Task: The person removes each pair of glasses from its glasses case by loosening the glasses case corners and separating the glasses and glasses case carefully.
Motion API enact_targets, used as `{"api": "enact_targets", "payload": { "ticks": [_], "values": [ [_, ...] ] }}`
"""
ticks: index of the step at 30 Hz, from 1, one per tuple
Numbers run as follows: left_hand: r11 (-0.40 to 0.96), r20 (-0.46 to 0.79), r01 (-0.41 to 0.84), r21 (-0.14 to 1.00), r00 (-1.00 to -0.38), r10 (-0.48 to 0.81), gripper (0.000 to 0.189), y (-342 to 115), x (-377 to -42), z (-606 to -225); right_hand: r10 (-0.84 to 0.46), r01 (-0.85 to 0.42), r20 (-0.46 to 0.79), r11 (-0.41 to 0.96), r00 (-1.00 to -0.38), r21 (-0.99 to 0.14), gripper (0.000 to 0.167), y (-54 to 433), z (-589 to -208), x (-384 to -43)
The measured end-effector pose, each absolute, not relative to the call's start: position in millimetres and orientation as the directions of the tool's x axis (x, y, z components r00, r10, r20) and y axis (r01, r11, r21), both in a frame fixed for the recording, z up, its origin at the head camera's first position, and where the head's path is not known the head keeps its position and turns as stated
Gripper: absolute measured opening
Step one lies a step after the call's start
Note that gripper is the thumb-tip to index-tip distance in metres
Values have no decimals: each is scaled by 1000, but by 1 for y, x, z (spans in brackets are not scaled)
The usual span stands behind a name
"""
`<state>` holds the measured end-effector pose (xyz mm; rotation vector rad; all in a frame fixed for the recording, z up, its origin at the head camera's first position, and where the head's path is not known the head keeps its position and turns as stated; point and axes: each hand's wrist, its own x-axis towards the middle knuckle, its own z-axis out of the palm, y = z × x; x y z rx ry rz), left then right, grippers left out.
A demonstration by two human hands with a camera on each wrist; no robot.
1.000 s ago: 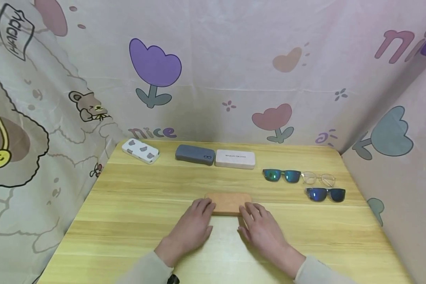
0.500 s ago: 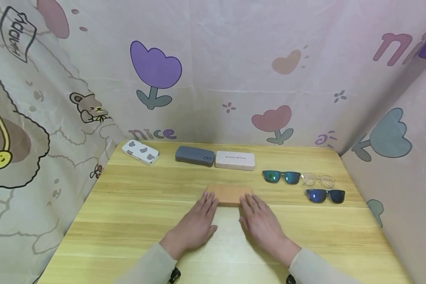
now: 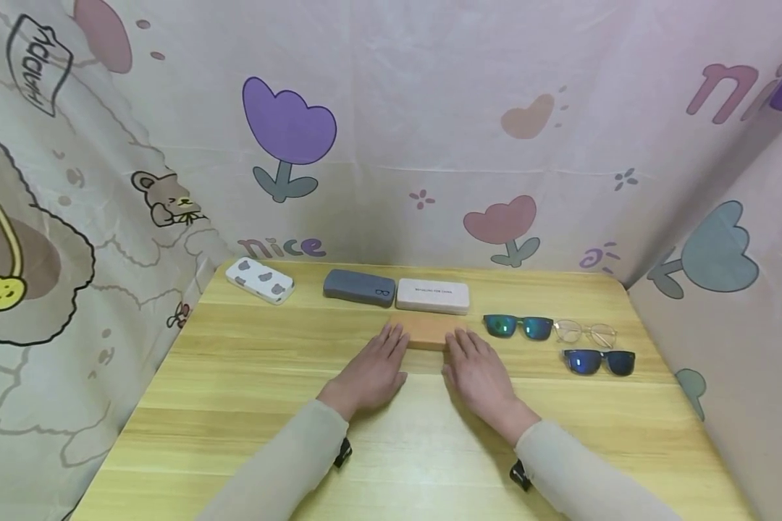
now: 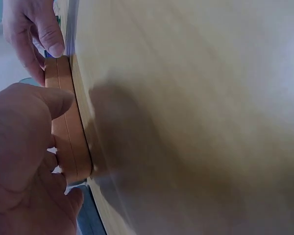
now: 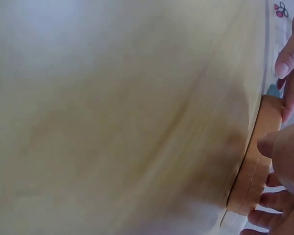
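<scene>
An orange glasses case [image 3: 426,331] lies flat on the table, just in front of a pale one. My left hand [image 3: 371,369] rests its nearly straight fingers on the case's left end. On the right end lie the extended fingers of my right hand [image 3: 481,373]. In the head view both thumbs stay on the near side, apart from the case. The left wrist view shows the long side of the orange case [image 4: 71,142] with its lid seam closed. From the right wrist view, the case [image 5: 252,171] also appears closed, with fingers along its upper face.
Along the table's back edge stand a white bear-patterned case [image 3: 260,280], a grey-blue glasses case [image 3: 359,287] and a pale lettered case [image 3: 433,296]. To the right lie green-blue sunglasses [image 3: 503,325], clear glasses [image 3: 602,334] and dark blue sunglasses [image 3: 585,361]. Printed curtains [image 3: 391,145] surround the table [image 3: 417,449].
Both hands have slid the orange case away across the table, toward the row at the back and slightly right. The other cases and the glasses have stayed put.
</scene>
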<state>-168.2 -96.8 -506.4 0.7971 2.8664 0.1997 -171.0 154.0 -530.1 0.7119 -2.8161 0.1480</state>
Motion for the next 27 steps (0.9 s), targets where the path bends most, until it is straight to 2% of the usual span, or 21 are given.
{"api": "enact_targets", "payload": {
  "ticks": [12,27],
  "values": [
    [856,-142,489,168,-847,512,70,-88,-195,-504,-437,-453,165,889,-884,-70,61,159,-524,-199],
    [849,-144,489,200,-843,519,69,-90,-190,-501,-393,-408,162,910,-905,-71,62,154,-521,-190]
  ]
}}
